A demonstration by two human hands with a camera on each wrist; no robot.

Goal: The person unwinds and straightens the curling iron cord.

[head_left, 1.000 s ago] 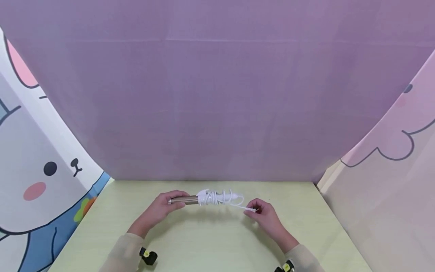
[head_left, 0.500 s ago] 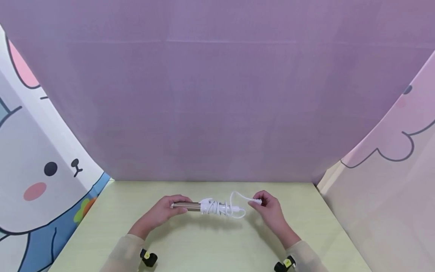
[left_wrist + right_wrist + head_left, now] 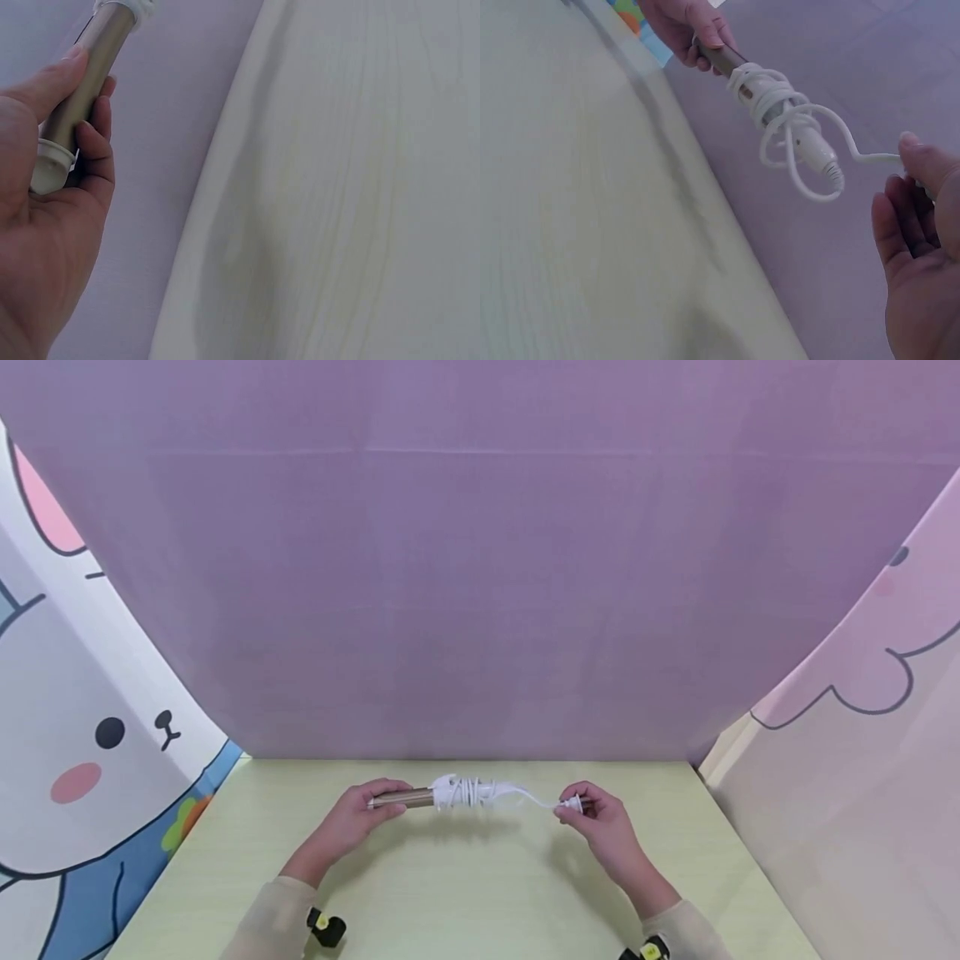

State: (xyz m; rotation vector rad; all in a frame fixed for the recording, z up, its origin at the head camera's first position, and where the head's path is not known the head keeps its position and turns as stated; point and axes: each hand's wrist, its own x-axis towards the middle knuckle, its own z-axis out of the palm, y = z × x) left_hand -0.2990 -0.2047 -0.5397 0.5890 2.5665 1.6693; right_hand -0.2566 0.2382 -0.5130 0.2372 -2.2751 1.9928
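My left hand point(image 3: 348, 823) grips a curling iron by its bronze barrel point(image 3: 403, 797), thumb on the near side and fingers curled behind. The left wrist view shows the barrel's cream end cap point(image 3: 51, 169) close to the palm. Turns of white cord point(image 3: 769, 94) are wound round the white handle point(image 3: 816, 150), which points right. A free length of cord runs across to my right hand point(image 3: 617, 832). That hand pinches the white plug point(image 3: 573, 802) between thumb and fingers; in the right wrist view the plug is mostly hidden. The iron is held above the table, its shadow below.
The pale wooden table point(image 3: 480, 893) lies under both hands. A purple cloth backdrop point(image 3: 480, 610) rises along its far edge. Cartoon-printed cloths stand on the left point(image 3: 60, 693) and right point(image 3: 862, 793). Small black devices point(image 3: 327, 928) are strapped at the wrists.
My right hand has moved right with the plug, drawing out more cord and loosening a loop near the handle's end. My left hand dipped slightly, then rose again with the iron.
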